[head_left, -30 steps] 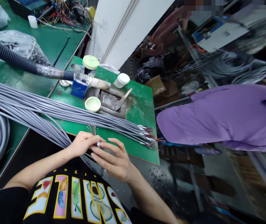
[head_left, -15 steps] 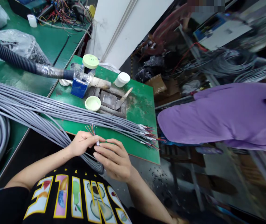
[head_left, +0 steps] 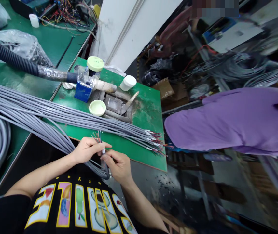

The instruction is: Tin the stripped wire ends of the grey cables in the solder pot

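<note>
My left hand (head_left: 87, 150) is closed on the end of a grey cable, just below its fanned-out coloured wires (head_left: 96, 136). A white band (head_left: 103, 150) wraps the cable end by my fingertips. Lower down, my right hand (head_left: 118, 165) pinches the same grey cable (head_left: 105, 169), which bends back in a loop near my shirt. Behind my hands lies a long bundle of grey cables (head_left: 80, 118), their stripped ends (head_left: 155, 139) showing white bands and coloured wires at the table's right edge.
On the green table (head_left: 148, 100) stand a solder pot (head_left: 113, 103) with a scraper (head_left: 130, 102), a pale green lid (head_left: 97, 107), a white jar (head_left: 128, 83) and a blue box (head_left: 83, 91) under a black hose (head_left: 14, 58). A person in a purple top (head_left: 239, 120) is at right.
My right hand has drawn its fingers in from a looser spread and now pinches the cable below the white band. My left hand has barely moved.
</note>
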A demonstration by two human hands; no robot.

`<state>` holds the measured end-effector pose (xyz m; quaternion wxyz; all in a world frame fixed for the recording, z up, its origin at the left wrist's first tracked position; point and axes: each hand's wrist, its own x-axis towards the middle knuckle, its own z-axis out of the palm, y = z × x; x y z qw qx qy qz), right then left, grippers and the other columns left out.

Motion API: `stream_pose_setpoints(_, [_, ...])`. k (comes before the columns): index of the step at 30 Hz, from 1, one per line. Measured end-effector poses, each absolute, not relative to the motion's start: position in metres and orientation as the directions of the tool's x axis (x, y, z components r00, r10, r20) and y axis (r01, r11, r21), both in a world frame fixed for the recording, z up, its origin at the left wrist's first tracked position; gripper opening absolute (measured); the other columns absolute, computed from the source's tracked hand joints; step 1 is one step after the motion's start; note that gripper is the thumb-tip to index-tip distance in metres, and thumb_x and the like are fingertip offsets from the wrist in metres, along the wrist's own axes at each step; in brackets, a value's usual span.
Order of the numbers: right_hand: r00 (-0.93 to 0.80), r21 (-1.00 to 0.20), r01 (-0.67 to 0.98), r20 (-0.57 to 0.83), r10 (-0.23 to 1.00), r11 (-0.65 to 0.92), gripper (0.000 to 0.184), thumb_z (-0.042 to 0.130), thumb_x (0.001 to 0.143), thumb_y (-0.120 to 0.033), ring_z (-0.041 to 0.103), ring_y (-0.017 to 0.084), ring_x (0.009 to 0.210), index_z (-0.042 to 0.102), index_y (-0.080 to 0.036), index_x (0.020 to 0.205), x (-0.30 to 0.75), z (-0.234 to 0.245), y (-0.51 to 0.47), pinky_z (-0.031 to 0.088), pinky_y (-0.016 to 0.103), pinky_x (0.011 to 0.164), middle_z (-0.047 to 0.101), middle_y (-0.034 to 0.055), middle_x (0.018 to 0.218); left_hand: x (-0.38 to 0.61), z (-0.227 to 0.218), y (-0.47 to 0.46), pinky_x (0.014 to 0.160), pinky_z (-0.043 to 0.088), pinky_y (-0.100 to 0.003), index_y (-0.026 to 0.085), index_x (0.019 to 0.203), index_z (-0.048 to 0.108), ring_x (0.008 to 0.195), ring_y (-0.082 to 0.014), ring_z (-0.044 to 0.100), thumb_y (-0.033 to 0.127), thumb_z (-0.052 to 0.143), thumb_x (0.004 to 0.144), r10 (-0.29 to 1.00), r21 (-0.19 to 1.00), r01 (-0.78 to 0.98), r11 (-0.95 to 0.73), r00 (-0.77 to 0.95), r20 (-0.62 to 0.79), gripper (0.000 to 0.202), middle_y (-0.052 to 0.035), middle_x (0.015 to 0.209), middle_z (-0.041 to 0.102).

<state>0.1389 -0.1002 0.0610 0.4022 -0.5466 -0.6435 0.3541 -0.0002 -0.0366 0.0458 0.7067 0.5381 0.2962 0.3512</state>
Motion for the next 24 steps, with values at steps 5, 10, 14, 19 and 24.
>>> stream_pose_setpoints(5, [-0.030, -0.887, 0.442, 0.130, 0.991, 0.130, 0.031, 0.055, 0.084, -0.031, 0.042, 0.009, 0.041, 0.056, -0.020, 0.056, 0.137, 0.062, -0.102, 0.037, 0.024, 0.045, 0.051, -0.0037, 0.047, 0.000, 0.047, -0.038, 0.060, 0.045, -0.027, 0.016, 0.042, 0.056, 0.065, -0.0179, 0.061, 0.057, 0.062, 0.073, 0.839, 0.962, -0.181, 0.204, 0.538, -0.077, 0.052, -0.0061, 0.053, 0.061])
stream_pose_setpoints(10, [0.007, -0.912, 0.406, 0.073, 0.997, 0.064, 0.032, 0.057, 0.082, -0.033, 0.038, 0.008, 0.039, 0.057, -0.019, 0.052, 0.137, 0.063, -0.103, 0.032, 0.023, 0.042, 0.048, -0.0040, 0.044, 0.000, 0.047, -0.037, 0.046, 0.034, -0.022, 0.011, 0.075, 0.073, 0.045, -0.0078, 0.040, 0.053, 0.064, 0.070, 0.799, 0.920, -0.207, 0.334, 0.579, -0.160, 0.043, 0.0007, 0.047, 0.052])
stream_pose_setpoints(14, [0.012, -0.975, 0.198, -0.102, 0.995, -0.103, 0.039, 0.058, 0.081, -0.047, 0.036, 0.008, 0.033, 0.059, -0.019, 0.054, 0.136, 0.052, -0.105, 0.026, 0.021, 0.035, 0.046, -0.0042, 0.039, 0.001, 0.045, -0.037, 0.046, 0.033, -0.023, 0.011, 0.061, 0.069, 0.045, -0.0072, 0.039, 0.058, 0.064, 0.071, 0.787, 0.914, -0.232, 0.332, 0.602, -0.134, 0.049, -0.0024, 0.052, 0.056])
stream_pose_setpoints(19, [-0.091, -0.967, -0.151, -0.193, 0.977, -0.205, 0.048, 0.051, 0.084, -0.058, 0.031, 0.007, 0.027, 0.059, -0.018, 0.058, 0.128, 0.038, -0.104, 0.025, 0.022, 0.035, 0.043, -0.0050, 0.031, 0.005, 0.043, -0.037, 0.055, 0.043, -0.026, 0.013, 0.055, 0.065, 0.047, -0.0111, 0.049, 0.059, 0.062, 0.074, 0.754, 0.937, -0.228, 0.265, 0.654, -0.054, 0.049, -0.0004, 0.043, 0.051])
stream_pose_setpoints(24, [0.082, -0.962, -0.221, -0.182, 0.980, -0.161, 0.041, 0.059, 0.082, -0.053, 0.029, 0.007, 0.028, 0.055, -0.020, 0.058, 0.124, 0.043, -0.102, 0.026, 0.024, 0.039, 0.041, -0.0076, 0.031, 0.006, 0.044, -0.034, 0.052, 0.042, -0.022, 0.012, 0.080, 0.070, 0.048, -0.0079, 0.048, 0.043, 0.072, 0.068, 0.814, 0.889, -0.279, 0.363, 0.559, -0.157, 0.033, 0.0026, 0.053, 0.057])
